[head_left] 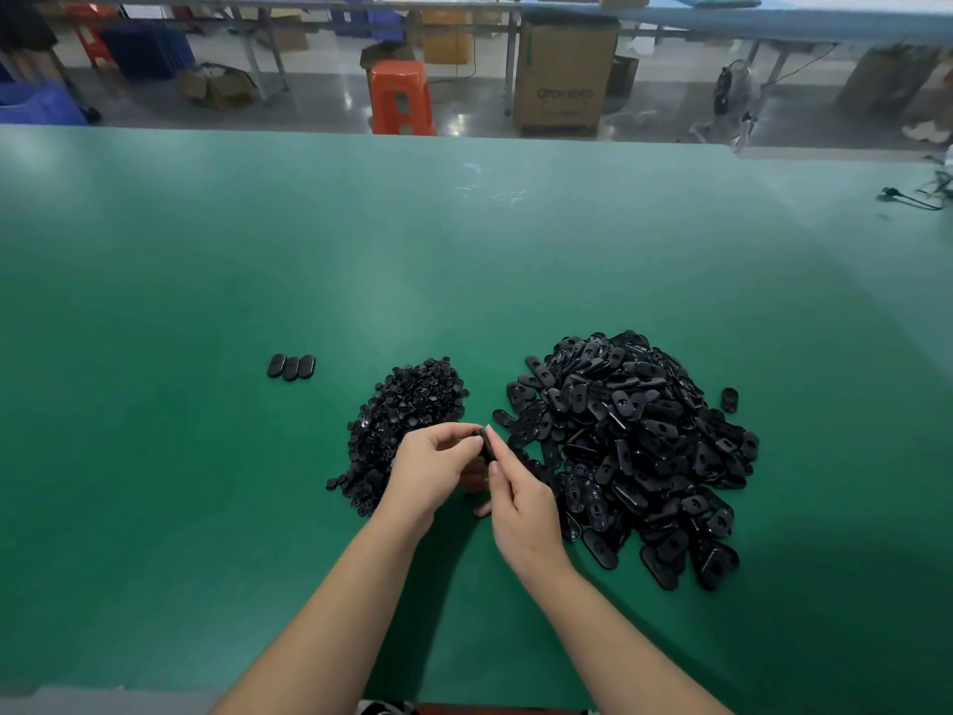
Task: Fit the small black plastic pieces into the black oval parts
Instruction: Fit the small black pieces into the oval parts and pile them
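Being pinched upright between the curled fingers of the left hand (430,464) and right hand (518,500) is one black oval part (486,446), raised between the two piles; carton print is unreadable.

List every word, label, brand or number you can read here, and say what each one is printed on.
Cardboard box on the floor beyond the green table: dark print on its front, too blurred to read for certain.
Black oval parts, small black pieces, orange stool, blue crates: no text visible.
Nothing else legible.
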Demonstrator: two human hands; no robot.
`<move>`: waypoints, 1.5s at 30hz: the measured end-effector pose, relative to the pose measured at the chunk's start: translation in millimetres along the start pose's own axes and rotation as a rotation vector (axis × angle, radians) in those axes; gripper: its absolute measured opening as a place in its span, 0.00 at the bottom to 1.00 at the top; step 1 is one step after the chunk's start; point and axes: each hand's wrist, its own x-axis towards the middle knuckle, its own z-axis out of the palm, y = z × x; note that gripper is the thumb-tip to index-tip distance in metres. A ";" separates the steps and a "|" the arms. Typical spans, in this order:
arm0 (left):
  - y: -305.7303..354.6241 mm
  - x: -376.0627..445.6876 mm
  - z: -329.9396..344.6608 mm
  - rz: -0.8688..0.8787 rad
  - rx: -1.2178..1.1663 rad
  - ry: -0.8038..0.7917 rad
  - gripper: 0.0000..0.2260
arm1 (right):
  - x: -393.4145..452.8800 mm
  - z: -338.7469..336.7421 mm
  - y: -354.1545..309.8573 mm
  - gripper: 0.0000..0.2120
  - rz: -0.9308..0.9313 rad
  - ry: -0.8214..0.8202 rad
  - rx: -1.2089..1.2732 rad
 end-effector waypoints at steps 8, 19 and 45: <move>-1.5 2.1 2.0 0.045 0.137 0.051 0.09 | -0.2 0.3 1.2 0.22 -0.010 0.001 0.006; 4.7 -5.5 7.1 0.120 0.269 0.079 0.12 | 1.4 1.6 3.3 0.22 0.003 0.000 0.021; 5.3 -8.0 15.1 0.124 0.108 0.061 0.09 | 2.2 -0.2 2.4 0.25 0.009 -0.003 0.005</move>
